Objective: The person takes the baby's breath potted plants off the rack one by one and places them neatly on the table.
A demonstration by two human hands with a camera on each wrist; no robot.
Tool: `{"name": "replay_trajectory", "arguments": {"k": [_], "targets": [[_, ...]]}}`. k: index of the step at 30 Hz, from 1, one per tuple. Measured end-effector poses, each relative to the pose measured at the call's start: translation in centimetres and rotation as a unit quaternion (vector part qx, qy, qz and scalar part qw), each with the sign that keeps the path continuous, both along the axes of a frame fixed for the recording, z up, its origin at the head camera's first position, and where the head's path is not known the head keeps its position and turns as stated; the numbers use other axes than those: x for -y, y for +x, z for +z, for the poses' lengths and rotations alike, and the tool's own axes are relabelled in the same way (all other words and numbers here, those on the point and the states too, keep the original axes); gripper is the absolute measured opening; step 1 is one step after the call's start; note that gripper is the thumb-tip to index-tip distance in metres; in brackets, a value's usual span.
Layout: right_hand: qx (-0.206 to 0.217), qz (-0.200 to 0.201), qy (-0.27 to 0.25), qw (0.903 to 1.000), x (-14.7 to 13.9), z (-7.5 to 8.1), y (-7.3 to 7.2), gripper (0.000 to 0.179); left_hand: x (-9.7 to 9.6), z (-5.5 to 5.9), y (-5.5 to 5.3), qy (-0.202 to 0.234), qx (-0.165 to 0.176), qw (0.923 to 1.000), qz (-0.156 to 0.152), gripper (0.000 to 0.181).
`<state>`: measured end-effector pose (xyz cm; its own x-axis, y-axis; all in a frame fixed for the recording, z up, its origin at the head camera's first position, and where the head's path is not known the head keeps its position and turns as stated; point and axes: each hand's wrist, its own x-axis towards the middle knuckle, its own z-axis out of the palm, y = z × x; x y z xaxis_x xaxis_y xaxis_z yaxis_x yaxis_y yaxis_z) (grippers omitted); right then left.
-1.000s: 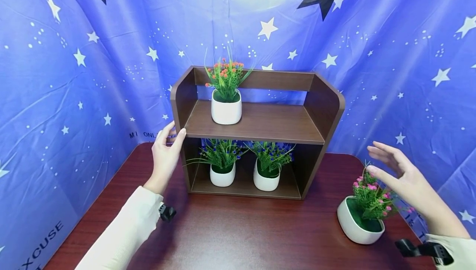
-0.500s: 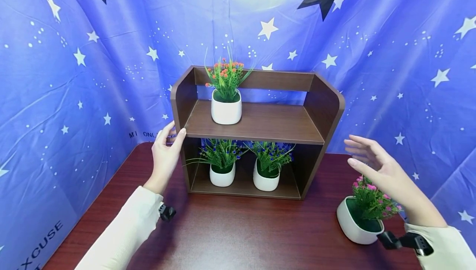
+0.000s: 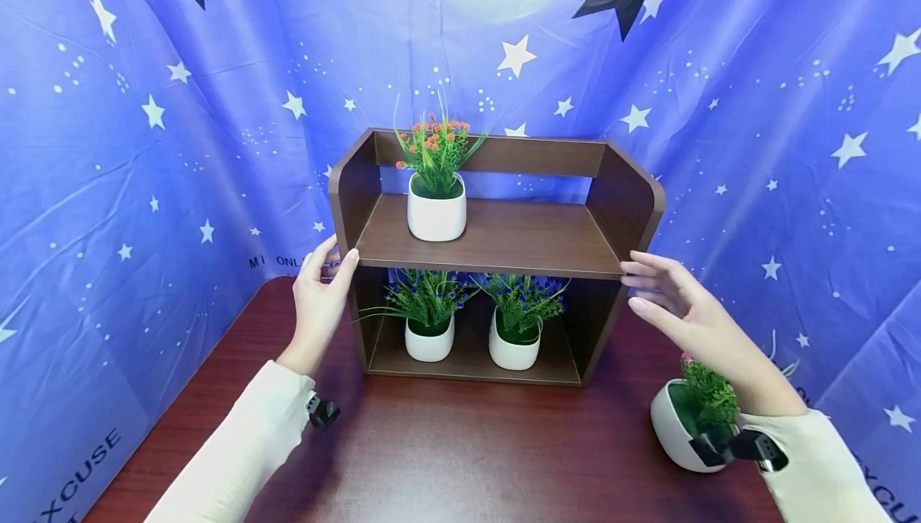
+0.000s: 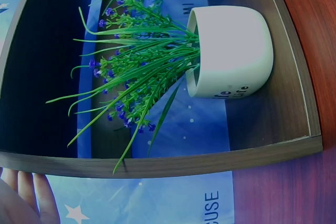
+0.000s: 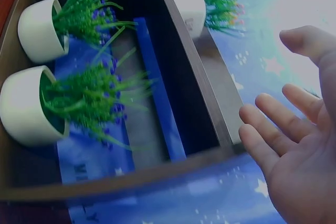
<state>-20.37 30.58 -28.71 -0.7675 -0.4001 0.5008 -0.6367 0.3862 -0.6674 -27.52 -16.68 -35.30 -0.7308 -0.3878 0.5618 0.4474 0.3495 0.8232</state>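
Observation:
A dark brown two-tier shelf [image 3: 496,235] stands on the table. My left hand [image 3: 321,299] holds its left side panel, thumb at the front edge and fingers along the outside. Straight left fingertips [image 4: 44,190] meet that panel in the left wrist view. At the right side panel, my right hand [image 3: 672,299] has its fingers extended, tips right by the front edge. White pots with blue flowers stand on the lower tier, one left [image 3: 429,339] and one right [image 3: 515,339]. A white pot with orange flowers [image 3: 436,211] sits on the upper tier.
A white pot with pink flowers [image 3: 676,427] stands on the red-brown table [image 3: 446,451] at the right, partly hidden by my right forearm. A blue star-patterned curtain [image 3: 755,107] surrounds the table at the back and sides.
My right hand has moved left from above the pink-flowered pot to the shelf's right side panel. My left hand stays in place on the shelf, and the pots have not moved.

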Motion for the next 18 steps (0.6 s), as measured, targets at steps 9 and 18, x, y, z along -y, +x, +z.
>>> {"name": "replay_trajectory", "arguments": {"k": [9, 18], "targets": [[-0.009, 0.043, -0.028, 0.9986, 4.0, 0.4, -1.9, 0.062, 0.0, 0.1, 0.0, 0.002, -0.003, 1.0, -0.004, 0.043], [-0.005, 0.05, -0.03, 0.9983, 7.5, 0.9, -3.9, 0.061, 0.1, 0.1, 0.1, 0.001, -0.004, 1.0, -0.003, 0.044]]}}
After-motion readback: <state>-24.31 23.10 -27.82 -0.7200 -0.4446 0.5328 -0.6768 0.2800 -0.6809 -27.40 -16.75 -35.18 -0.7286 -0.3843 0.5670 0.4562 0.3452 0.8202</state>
